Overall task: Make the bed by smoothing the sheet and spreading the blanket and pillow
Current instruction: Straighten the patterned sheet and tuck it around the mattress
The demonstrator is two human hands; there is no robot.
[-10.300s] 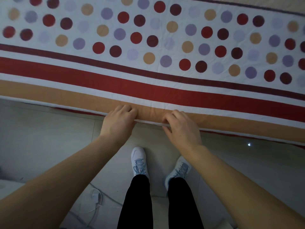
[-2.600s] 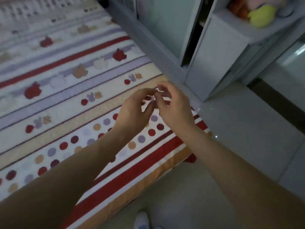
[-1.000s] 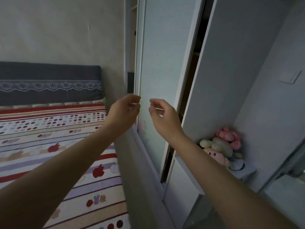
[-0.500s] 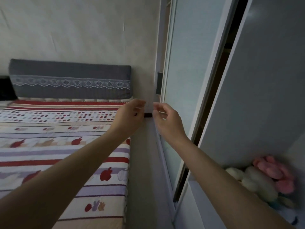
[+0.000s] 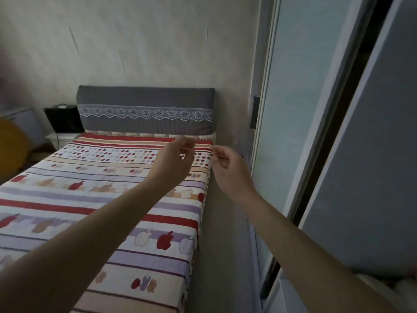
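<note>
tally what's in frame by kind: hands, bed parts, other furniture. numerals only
Hands: 2, the left hand and the right hand, both raised with no grip on anything
Bed parts: 2, patterned sheet, grey headboard
Other furniture: 2, wardrobe door, nightstand
Total: 6

1. Single view: head-worn wide-angle camera, standing height, by the bed's right side near its foot.
2. Faces forward and slightly down along the patterned sheet (image 5: pixel 108 199) toward the grey headboard (image 5: pixel 145 110).
3. Wardrobe sliding doors (image 5: pixel 300 109) fill the right edge, close.
4. No second view.
</note>
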